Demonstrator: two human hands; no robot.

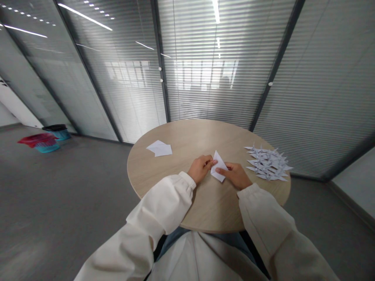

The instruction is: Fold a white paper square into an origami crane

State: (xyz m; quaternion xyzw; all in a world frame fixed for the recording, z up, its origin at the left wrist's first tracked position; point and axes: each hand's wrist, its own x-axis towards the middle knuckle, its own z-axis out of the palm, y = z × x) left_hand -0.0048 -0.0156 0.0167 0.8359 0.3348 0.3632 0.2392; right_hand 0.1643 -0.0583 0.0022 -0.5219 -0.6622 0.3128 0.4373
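My left hand (200, 168) and right hand (236, 175) pinch a folded white paper (218, 167).

Both hands are curled nearly closed, fingers gripping the paper's edges, near the middle of the round wooden tabletop (187, 136). Loose white sheets (159, 148) lie to their upper left; a heap of paper cranes (268, 164) lies to the right.

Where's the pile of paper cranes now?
In the head view, the pile of paper cranes lies on the right side of the round wooden table, right of the person's right hand and the folded white paper it holds.
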